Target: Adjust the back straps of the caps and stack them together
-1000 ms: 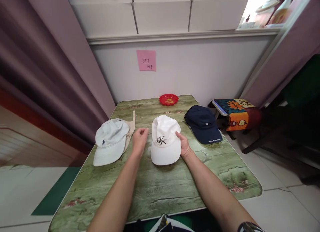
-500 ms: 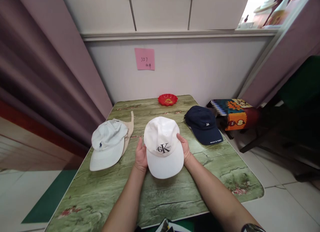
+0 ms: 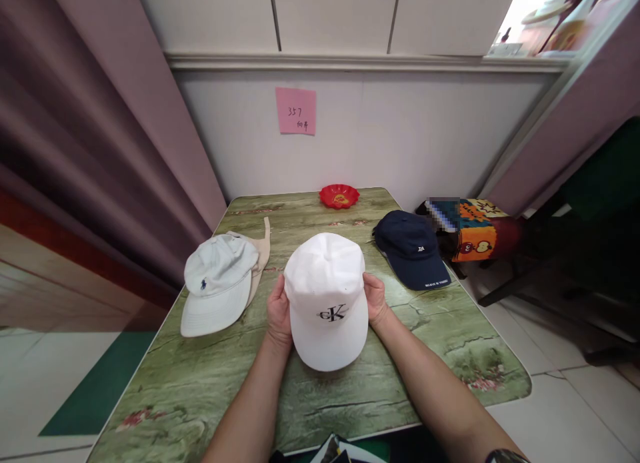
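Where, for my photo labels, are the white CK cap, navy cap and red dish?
White CK cap (image 3: 327, 291): head view, crown front.
Navy cap (image 3: 407, 243): head view, crown front.
Red dish (image 3: 339, 197): head view, inside bottom.

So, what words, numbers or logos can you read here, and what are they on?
"357": square pink paper note; smaller handwriting underneath, unreadable.
"cK": white fabric cap; faint print across it, illegible.
Navy fabric cap: crown and brim lettering too small or blurred.
Multicoloured patterned cloth: lettering blurred.
Red scalloped dish: gold marking unclear.
Pale fabric cap: dark emblem, no readable letters.
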A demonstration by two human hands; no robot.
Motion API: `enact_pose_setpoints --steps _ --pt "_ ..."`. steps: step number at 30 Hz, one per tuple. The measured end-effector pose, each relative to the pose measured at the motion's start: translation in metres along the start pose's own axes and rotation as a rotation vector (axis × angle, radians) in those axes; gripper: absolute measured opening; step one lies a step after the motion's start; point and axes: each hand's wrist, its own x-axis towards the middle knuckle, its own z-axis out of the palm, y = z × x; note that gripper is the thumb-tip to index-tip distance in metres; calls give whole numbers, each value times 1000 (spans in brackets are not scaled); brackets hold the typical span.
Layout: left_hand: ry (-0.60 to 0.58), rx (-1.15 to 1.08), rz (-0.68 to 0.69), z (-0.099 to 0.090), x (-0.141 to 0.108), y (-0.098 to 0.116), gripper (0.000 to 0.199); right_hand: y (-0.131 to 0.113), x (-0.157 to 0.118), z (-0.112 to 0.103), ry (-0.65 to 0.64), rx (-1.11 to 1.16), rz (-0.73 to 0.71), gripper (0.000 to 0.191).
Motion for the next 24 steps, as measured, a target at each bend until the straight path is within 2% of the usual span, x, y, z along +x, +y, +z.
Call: enact_pose_setpoints --steps 7,10,13,16,19,24 --pt "-2 -11 39 4 -3 2 60 0 3 -2 -10 -18 23 38" --pt "10 -52 47 0 -3 2 51 2 2 -3 -23 -8 24 42" --pt "-6 -58 -11 -7 -1 1 38 4 -1 -5 -53 0 40 54" --pt "-63 -38 -89 -10 1 0 40 5 -4 -6 -72 -4 39 61" --pt "-93 -20 -100 -9 3 0 46 4 -5 -6 -62 -5 27 59" --pt "-30 29 -89 -3 2 1 49 2 -4 -4 -12 0 -16 52"
